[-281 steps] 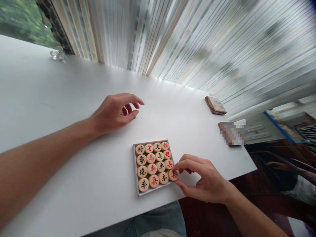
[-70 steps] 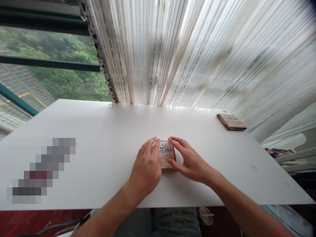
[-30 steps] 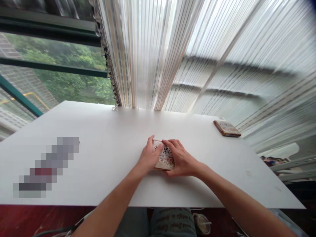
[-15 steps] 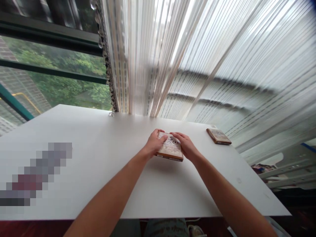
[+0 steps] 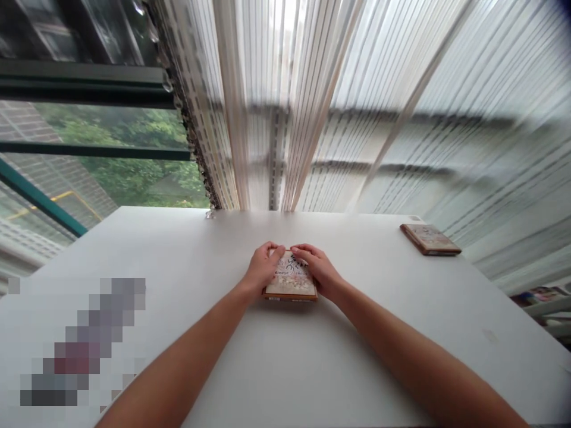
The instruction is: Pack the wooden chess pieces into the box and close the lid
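A flat box (image 5: pixel 292 282) with a beige patterned cover, dark lettering and brown edges lies at the middle of the white table, or just above it. Around its left side is my left hand (image 5: pixel 264 267), thumb on the cover near the far left corner. My right hand (image 5: pixel 316 268) grips the opposite side, its fingers bent over the far right corner. Both palms are hidden from view. A second box (image 5: pixel 431 239) of similar look rests near the table's far right edge, untouched.
The white table (image 5: pixel 214 368) spans the view. A pixelated patch covers something at its left. Behind the far edge hang string curtains (image 5: pixel 276 148), with a window (image 5: pixel 120 131) at the left. Shelving (image 5: pixel 546 303) stands beyond the right edge.
The view has shifted and levelled. Both hands, still holding the box, appear further left and slightly lower, with the box turned squarer to the view. The second box appears further right.
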Action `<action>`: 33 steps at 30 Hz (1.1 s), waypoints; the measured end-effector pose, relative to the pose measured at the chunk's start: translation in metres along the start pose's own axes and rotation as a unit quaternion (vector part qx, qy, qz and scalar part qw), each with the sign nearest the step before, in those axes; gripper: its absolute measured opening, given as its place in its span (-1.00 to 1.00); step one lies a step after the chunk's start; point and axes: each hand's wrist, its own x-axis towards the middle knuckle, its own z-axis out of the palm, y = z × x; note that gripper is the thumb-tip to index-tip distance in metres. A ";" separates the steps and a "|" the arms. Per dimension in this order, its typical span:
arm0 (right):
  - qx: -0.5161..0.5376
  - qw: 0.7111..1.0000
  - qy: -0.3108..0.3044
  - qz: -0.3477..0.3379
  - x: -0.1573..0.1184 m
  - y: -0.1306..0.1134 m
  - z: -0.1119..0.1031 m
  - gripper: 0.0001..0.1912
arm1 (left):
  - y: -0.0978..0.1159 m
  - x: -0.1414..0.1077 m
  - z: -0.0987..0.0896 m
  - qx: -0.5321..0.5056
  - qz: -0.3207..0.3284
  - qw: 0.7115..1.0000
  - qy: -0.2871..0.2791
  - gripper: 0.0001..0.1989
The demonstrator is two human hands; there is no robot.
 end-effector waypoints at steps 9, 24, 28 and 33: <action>-0.016 0.999 0.046 -0.015 0.002 -0.002 -0.004 -0.51 | 0.004 -0.019 0.005 -0.056 -0.051 0.997 -0.023 -0.49; 0.008 0.998 0.055 -0.026 -0.010 -0.004 0.003 -0.27 | 0.018 -0.033 0.008 -0.076 -0.100 0.991 -0.045 -0.28; 0.006 0.998 0.063 -0.024 -0.011 -0.004 0.004 -0.24 | 0.019 -0.037 0.009 -0.076 -0.083 0.993 -0.037 -0.25; -0.022 0.999 0.000 -0.037 -0.022 -0.002 0.009 -0.02 | 0.021 -0.032 0.005 -0.073 -0.057 0.996 0.015 -0.30</action>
